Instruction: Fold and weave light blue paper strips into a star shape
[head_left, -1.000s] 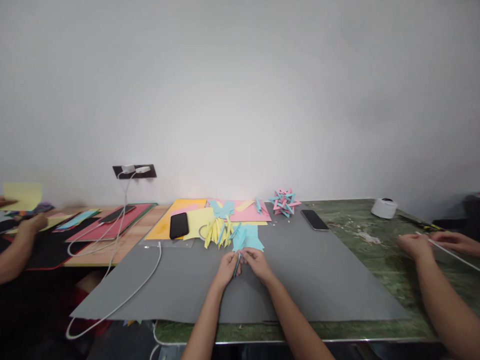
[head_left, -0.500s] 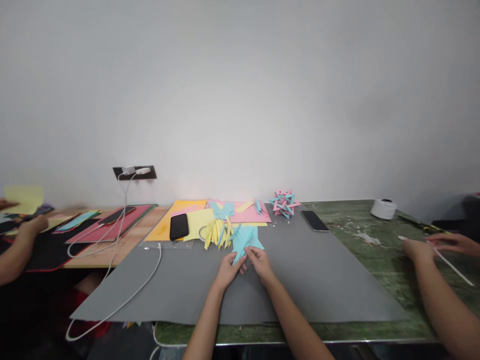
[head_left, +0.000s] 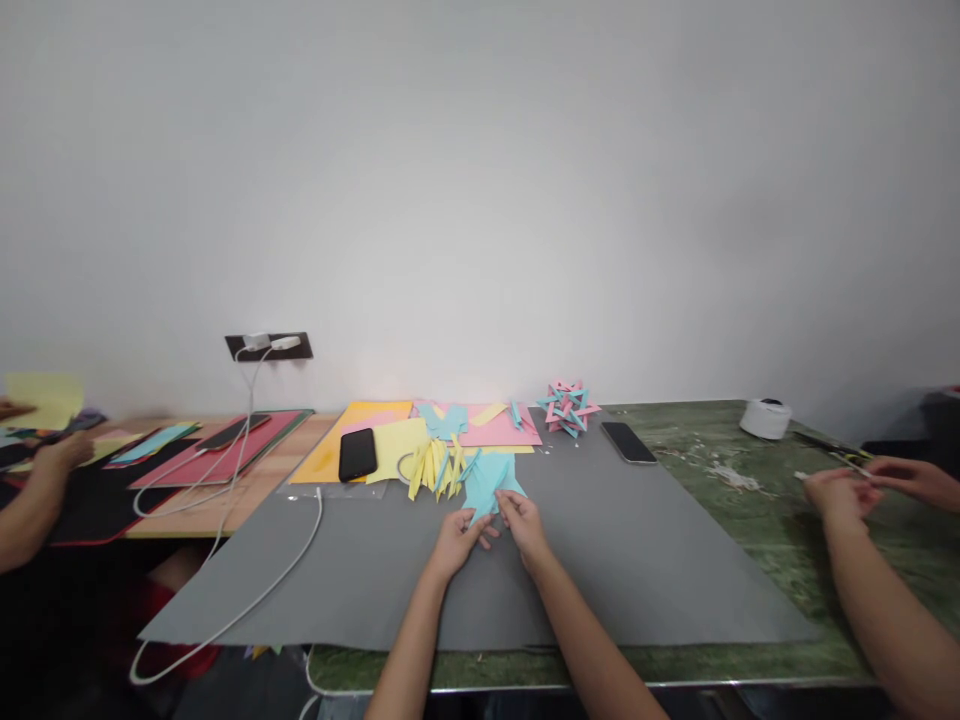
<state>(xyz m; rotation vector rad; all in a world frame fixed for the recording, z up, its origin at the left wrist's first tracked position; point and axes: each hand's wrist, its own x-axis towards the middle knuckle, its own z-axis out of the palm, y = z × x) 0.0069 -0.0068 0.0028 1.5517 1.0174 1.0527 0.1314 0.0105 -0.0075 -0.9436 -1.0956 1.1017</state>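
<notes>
My left hand (head_left: 454, 540) holds the lower end of a light-blue folded paper piece (head_left: 483, 505), thumb pressed toward the fingers. My right hand (head_left: 525, 524) pinches the same paper along its right side. Under and beyond it lie more light-blue sheets (head_left: 501, 468) on the grey mat (head_left: 600, 570), so the piece's outline is hard to make out. Just left of these sheets is a pile of yellow folded paper strips (head_left: 431, 470) with some blue among them.
A pink-and-blue paper star ball (head_left: 569, 408) stands near the wall. Two phones (head_left: 358, 455) (head_left: 628, 442) flank the coloured papers. A white cable (head_left: 285, 572) crosses the mat's left side. Co-workers' hands (head_left: 844, 495) (head_left: 67, 452) work at both sides; a white roll (head_left: 765, 418) stands far right.
My right hand's fingertips have shifted slightly right and up, away from my left thumb. At the right, the co-worker's hands have come closer together and the white strip there has swung.
</notes>
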